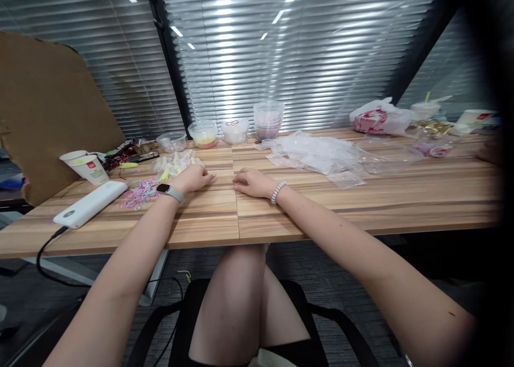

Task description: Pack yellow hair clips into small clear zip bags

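Under the left hand (195, 178) and right hand (256, 184) the table (281, 217) is smooth, streaked wood or wood-look laminate with a faint sheen. On the left wrist, the watch (163, 189) has a dark, glossy face and a matt band. Left of that hand lie the power bank (92, 204), smooth white plastic; the cup (90, 170), which looks like smooth paper; and the board (52, 110), matt brown cardboard with a rough edge. Beyond the right hand, the bags (317, 152) are clear, crinkled, shiny plastic. Beyond both hands, the tubs (268, 115) are smooth, see-through plastic, and the blinds (313, 51) have glossy, metallic-looking slats. Far right of the right hand, the wrapper (431, 128) gleams like gold foil.
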A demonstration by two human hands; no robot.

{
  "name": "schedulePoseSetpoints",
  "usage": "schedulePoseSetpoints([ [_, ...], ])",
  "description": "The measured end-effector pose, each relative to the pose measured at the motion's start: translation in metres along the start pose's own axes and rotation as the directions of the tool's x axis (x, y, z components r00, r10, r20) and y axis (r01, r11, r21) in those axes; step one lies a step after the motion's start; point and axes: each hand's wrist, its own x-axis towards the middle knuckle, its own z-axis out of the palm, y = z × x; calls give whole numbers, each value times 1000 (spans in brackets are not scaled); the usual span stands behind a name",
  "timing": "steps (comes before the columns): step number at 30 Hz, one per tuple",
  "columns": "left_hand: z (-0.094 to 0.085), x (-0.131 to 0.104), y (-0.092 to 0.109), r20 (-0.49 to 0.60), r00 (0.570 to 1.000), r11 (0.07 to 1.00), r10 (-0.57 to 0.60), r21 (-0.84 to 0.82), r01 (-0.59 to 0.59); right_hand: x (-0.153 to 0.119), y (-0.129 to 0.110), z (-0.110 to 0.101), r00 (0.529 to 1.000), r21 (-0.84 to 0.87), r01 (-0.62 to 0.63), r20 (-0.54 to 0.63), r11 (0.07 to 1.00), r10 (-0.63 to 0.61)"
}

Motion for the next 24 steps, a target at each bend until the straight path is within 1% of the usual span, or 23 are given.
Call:
schedulePoseSetpoints([
  [5,-2,-2,2,-10,1000,1000,11,-21,-11,0,-1,-1,1000,3,-8,11,1000,8],
  [11,3,0,-2,-39,997,998,62,9,-61,0,-1,0,999,9,-27,18,1000,27],
  [16,7,2,-4,-32,996,996,89,-22,-90,-1,1,0,1000,7,-10,12,1000,10],
  [20,9,3,-4,-12,996,994,89,-65,-89,-1,-1,-1,1000,14,-6,12,1000,6],
  [24,9,4,-3,-20,995,993,99,-55,-100,-1,-2,-2,1000,13,-7,15,1000,7],
])
